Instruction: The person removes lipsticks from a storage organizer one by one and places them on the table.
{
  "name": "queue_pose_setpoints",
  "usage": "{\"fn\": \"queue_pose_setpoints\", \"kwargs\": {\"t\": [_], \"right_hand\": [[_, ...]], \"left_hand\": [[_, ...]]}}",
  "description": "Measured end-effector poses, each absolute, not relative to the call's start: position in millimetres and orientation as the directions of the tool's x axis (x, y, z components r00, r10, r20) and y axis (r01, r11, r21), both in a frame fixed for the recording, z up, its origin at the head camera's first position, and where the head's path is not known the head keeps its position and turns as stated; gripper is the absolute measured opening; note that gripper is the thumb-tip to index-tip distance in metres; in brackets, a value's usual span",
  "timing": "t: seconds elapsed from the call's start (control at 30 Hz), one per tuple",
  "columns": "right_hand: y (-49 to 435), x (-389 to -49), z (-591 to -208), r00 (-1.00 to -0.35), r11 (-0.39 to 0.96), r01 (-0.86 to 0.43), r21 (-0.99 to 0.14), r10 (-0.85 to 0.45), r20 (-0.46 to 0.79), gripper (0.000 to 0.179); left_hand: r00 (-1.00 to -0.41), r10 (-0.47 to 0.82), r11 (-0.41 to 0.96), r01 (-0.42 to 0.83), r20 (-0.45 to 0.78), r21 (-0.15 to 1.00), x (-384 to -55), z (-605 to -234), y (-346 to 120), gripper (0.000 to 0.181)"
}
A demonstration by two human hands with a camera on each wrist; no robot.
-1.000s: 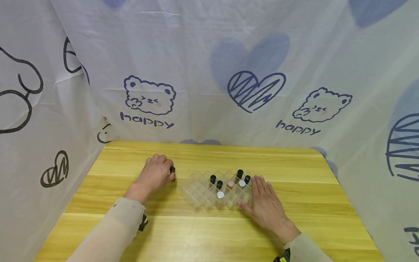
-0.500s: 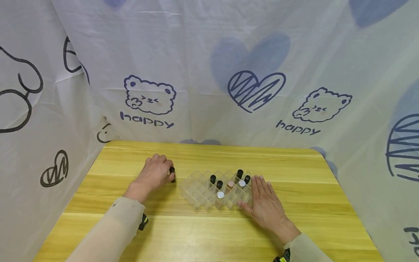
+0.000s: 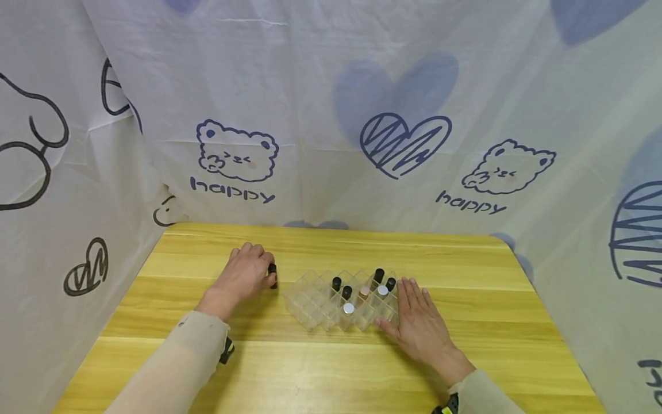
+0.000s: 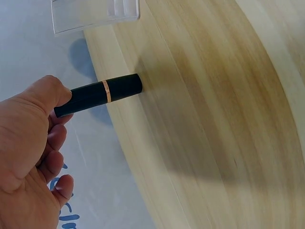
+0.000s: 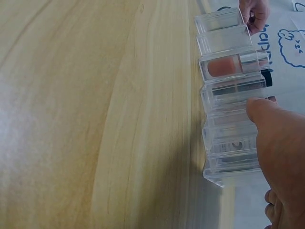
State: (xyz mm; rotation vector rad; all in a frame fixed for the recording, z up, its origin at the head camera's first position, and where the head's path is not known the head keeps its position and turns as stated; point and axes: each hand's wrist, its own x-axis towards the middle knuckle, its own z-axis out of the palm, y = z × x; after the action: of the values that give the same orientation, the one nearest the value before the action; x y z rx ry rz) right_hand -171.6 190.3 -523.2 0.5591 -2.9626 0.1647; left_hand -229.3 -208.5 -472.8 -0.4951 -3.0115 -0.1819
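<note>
My left hand [image 3: 244,275] pinches the top of a black lipstick tube [image 4: 88,97] with a thin gold band. The tube is upright at the tabletop, left of the clear lipstick organizer [image 3: 302,294]; whether its base touches the wood I cannot tell. Against the organizer's right end lies my right hand [image 3: 424,332], fingers straight, thumb at the front corner. Several tubes stand in the organizer's middle and right compartments: black-capped ones [image 3: 347,292], silver-capped ones [image 3: 349,309] and one with a pinkish cap [image 3: 364,291]. In the right wrist view, a silver-capped tube [image 5: 224,66] shows a peach-coloured body.
The wooden table [image 3: 331,371] extends in front of and around the organizer. Behind it and at the sides hangs a white cloth [image 3: 320,172] with bear and heart drawings. Dark wrist straps [image 3: 226,351] sit at both sleeves.
</note>
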Motion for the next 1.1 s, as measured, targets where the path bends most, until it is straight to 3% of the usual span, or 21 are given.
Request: {"fn": "queue_pose_setpoints", "kwargs": {"t": [0.8,1.1], "right_hand": [[190,-172,-525,-0.922,0.926,-0.371,-0.072,-0.358,0.150,0.100],[190,-172,-525,-0.920,0.924,-0.376,-0.069,-0.363,0.149,0.099]], "left_hand": [[-0.947,0.307,0.942,0.316,0.091,0.116,-228,-471,-208,0.033],[-0.936,0.281,0.941,0.312,0.212,0.129,-225,-465,-198,0.039]]}}
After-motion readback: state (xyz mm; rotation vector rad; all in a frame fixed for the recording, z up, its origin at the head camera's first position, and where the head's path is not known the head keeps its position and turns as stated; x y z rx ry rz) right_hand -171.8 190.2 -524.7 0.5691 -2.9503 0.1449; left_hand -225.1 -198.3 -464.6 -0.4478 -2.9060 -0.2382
